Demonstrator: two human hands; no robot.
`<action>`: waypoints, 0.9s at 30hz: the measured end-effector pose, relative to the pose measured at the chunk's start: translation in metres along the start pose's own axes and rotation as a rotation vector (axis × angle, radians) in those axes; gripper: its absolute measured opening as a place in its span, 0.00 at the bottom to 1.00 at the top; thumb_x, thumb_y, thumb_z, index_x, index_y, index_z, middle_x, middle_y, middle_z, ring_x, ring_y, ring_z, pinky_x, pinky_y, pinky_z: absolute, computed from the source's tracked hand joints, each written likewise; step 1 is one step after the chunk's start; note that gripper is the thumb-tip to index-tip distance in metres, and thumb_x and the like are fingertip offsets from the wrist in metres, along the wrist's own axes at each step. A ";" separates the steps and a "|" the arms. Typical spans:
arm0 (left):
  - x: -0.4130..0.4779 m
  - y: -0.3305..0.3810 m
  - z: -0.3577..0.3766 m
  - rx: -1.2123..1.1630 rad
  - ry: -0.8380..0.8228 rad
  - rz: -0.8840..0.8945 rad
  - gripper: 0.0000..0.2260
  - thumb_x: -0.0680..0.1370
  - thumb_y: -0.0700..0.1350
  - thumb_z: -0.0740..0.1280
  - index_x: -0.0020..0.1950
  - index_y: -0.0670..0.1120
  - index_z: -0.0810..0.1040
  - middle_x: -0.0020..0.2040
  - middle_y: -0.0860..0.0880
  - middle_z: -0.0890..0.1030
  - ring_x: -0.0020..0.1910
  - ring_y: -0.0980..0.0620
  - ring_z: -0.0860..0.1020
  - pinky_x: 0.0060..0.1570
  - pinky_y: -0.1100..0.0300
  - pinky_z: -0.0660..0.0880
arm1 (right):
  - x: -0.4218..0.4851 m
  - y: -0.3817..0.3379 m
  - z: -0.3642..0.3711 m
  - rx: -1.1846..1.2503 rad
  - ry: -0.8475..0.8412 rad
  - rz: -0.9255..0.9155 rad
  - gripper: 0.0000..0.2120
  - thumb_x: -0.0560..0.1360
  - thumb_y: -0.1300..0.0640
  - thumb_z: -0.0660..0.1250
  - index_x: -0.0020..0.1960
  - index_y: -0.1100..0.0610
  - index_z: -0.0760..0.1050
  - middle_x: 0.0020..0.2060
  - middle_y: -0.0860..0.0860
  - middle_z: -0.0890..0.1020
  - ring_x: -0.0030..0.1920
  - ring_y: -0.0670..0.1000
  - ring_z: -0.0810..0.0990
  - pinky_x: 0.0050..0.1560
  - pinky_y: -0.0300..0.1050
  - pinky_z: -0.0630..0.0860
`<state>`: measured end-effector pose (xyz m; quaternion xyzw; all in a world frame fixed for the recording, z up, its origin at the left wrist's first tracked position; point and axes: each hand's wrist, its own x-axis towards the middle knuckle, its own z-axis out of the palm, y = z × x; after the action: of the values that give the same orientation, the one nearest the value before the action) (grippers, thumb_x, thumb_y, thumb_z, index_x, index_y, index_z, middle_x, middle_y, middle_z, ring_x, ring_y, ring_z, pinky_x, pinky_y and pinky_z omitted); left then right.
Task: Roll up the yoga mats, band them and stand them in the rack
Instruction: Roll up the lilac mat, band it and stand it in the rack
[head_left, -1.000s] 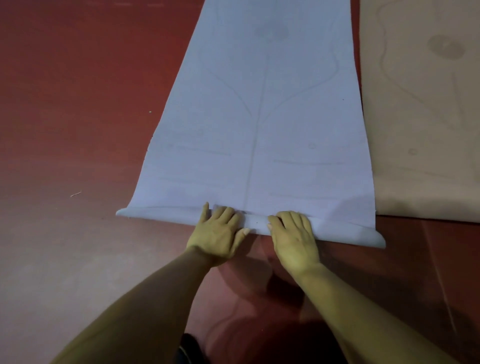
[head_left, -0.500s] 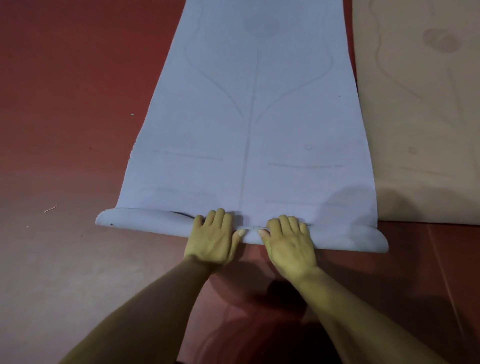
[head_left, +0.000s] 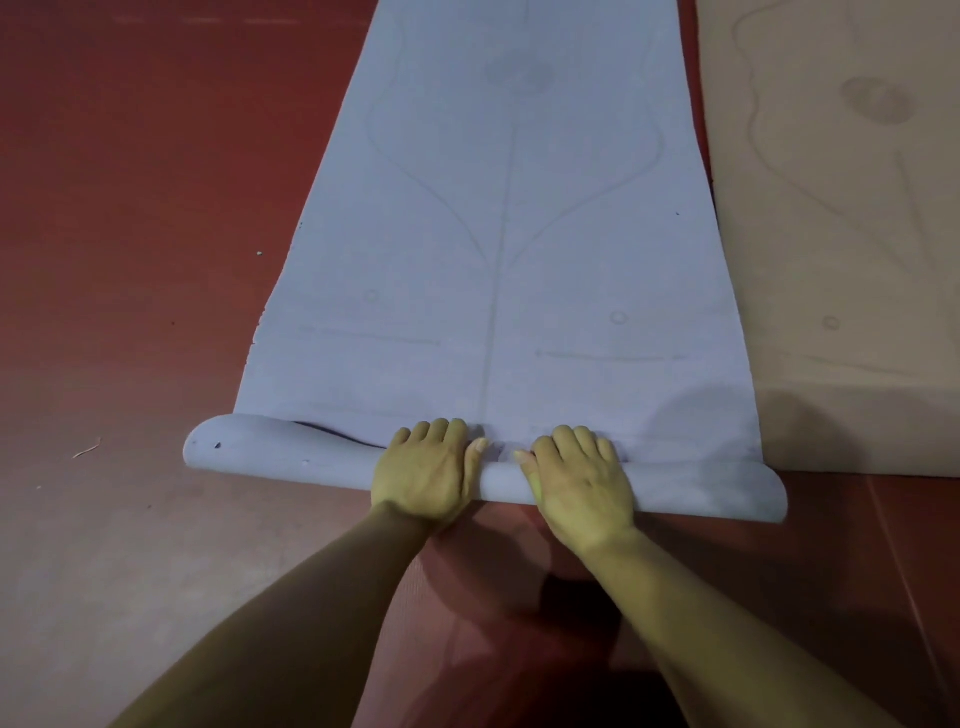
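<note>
Blue yoga mat (head_left: 498, 260), near end rolled, faint alignment lines

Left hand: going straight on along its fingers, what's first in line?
The left hand meets only the flat stretch of the pale blue foam yoga mat; beyond that, seemingly nothing in frame.

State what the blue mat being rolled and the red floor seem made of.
Pale blue yoga mat: likely soft foam or rubber, matte; it curls into a thick roll and shows pressed-in lines and small nicks. Dark red floor: probably smooth sheet or painted surface, slight sheen; uncertain.
</note>
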<state>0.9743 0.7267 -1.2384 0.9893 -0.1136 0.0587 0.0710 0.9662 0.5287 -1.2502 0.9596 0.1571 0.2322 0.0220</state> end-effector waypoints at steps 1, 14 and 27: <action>0.001 0.000 0.001 -0.002 -0.001 0.005 0.20 0.82 0.55 0.52 0.45 0.47 0.79 0.38 0.48 0.80 0.34 0.43 0.77 0.37 0.52 0.72 | 0.002 0.000 0.000 0.003 0.004 -0.005 0.24 0.86 0.45 0.49 0.39 0.54 0.74 0.35 0.52 0.74 0.38 0.56 0.74 0.42 0.53 0.70; 0.023 -0.001 -0.001 -0.024 -0.054 -0.043 0.22 0.82 0.56 0.52 0.44 0.48 0.81 0.38 0.49 0.82 0.37 0.44 0.79 0.35 0.54 0.70 | 0.012 -0.006 -0.009 -0.002 0.009 0.047 0.19 0.84 0.46 0.59 0.38 0.54 0.76 0.35 0.51 0.75 0.37 0.55 0.74 0.44 0.53 0.70; 0.013 -0.002 -0.001 0.012 0.209 0.271 0.14 0.84 0.50 0.55 0.46 0.45 0.75 0.42 0.47 0.75 0.38 0.44 0.72 0.42 0.51 0.66 | 0.019 -0.005 0.011 0.018 -0.049 0.078 0.19 0.83 0.45 0.54 0.41 0.55 0.74 0.34 0.50 0.74 0.37 0.55 0.75 0.42 0.53 0.73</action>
<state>0.9872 0.7258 -1.2356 0.9538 -0.2376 0.1708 0.0681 0.9856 0.5397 -1.2526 0.9706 0.1209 0.2078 0.0083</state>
